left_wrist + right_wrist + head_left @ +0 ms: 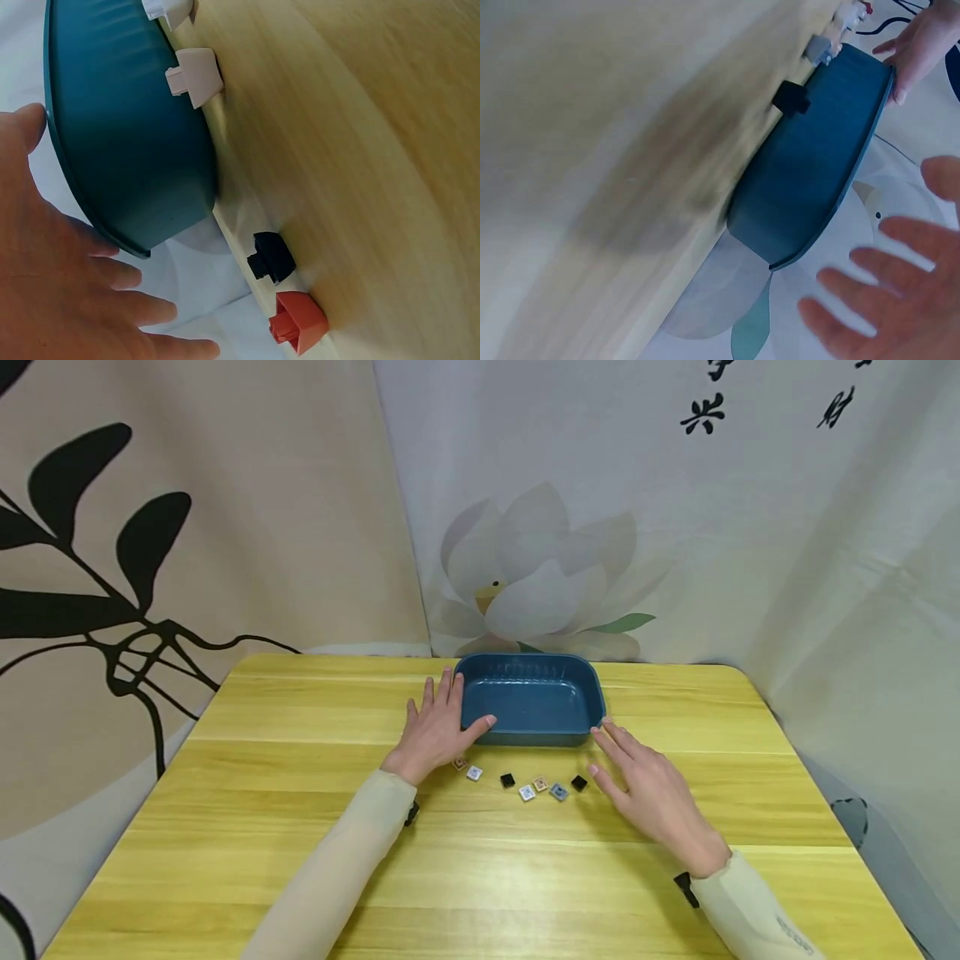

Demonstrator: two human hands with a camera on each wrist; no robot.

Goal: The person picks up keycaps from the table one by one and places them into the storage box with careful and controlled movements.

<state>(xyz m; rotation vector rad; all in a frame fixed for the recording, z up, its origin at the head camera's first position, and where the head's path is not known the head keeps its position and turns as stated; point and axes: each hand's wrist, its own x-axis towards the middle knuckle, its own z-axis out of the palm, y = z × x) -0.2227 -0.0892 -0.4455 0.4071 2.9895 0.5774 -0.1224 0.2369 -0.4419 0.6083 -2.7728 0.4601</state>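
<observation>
A dark blue rectangular tray [532,739] stands at the far edge of the table. My left hand [435,731] lies along its left end, fingers spread and straight, with the thumb over the near left corner of the rim. My right hand [652,789] is at the near right corner, fingers extended and fingertips close to the rim. In front of the tray lie several small keycaps, stems up: a black keycap [271,257], a red keycap [300,321], a pale pink keycap [198,77] and a grey-blue keycap [558,792] among them. Neither hand holds a keycap.
The wooden table [480,877] extends toward me and to both sides. Right behind the tray hangs a printed cloth [337,527] with a flower and leaves. Another black keycap [579,783] lies close to the right thumb.
</observation>
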